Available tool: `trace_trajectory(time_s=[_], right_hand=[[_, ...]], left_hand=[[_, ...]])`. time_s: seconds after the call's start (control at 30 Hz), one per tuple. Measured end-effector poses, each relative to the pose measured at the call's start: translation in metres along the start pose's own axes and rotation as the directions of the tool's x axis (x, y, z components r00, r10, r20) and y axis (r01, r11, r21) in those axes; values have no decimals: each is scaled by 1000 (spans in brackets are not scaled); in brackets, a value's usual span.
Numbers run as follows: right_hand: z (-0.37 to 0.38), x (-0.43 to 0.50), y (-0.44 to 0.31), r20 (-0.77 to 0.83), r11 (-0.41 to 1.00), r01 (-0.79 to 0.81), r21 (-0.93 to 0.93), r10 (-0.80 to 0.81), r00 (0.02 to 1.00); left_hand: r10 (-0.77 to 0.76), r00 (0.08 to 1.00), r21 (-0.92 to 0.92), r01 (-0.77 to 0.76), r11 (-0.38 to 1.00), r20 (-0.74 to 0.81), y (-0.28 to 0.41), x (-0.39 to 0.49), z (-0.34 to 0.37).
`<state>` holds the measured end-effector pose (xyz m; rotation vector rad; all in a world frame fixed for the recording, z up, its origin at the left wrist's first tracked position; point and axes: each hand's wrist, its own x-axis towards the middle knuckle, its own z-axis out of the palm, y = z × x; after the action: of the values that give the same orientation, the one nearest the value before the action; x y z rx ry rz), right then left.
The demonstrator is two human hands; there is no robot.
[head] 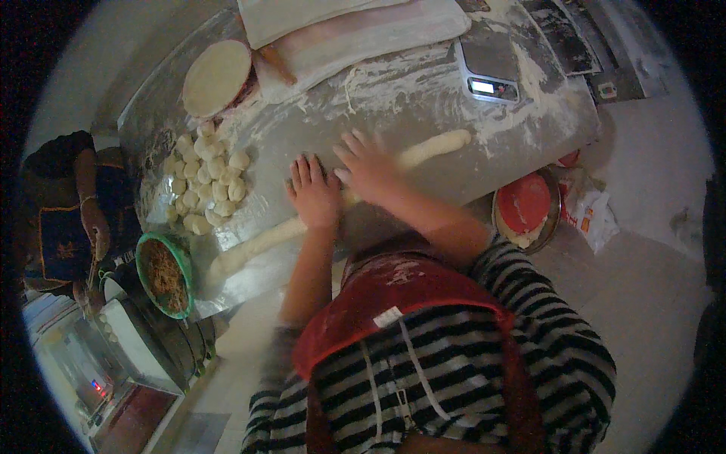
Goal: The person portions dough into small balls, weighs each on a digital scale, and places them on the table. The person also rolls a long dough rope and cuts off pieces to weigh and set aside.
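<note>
A long rope of dough (437,146) lies across the metal worktable (295,127), and both palms rest on its middle part. My left hand (312,193) is flat on it with the fingers a little apart. Close beside it, my right hand (366,164) presses down with spread fingers, slightly blurred. The rope shows at either side of the hands, and a short stretch shows between them. Left of the hands, several small dough balls (215,167) sit in a cluster.
A green bowl of filling (187,278) stands at the table's near left corner. Behind are a round container (218,79), a rolling pin (278,65), a cloth (363,48) and a digital scale (490,88). A red bowl (524,201) is below right. Another person (62,215) stands left.
</note>
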<state>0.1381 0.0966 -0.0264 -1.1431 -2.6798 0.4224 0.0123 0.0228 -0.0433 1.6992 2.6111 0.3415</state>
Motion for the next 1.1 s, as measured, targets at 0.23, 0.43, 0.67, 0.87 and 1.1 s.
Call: trace_trajectory(time_s=[0.23,0.43,0.67,0.87,1.1], right_hand=[[-23,-103,23,16,996,47,76,-49,999],[-15,-19,64,-146,993,-95,-65,85,986],[-45,-74,96,-47,980,-181,-80,177,983],[-59,-143,94,-57,979,-167,-117,162,985],[-52,-88,143,-168,959,-266,-98,248,954]], left_hand=[[113,978,-14,-113,994,173,-12,-93,-31],[-49,999,55,48,997,16,-41,-4,-15],[-87,992,92,79,993,89,-50,-70,-24],[-129,955,41,123,992,265,-58,-141,-43],[-44,997,108,37,993,61,-69,-64,-25]])
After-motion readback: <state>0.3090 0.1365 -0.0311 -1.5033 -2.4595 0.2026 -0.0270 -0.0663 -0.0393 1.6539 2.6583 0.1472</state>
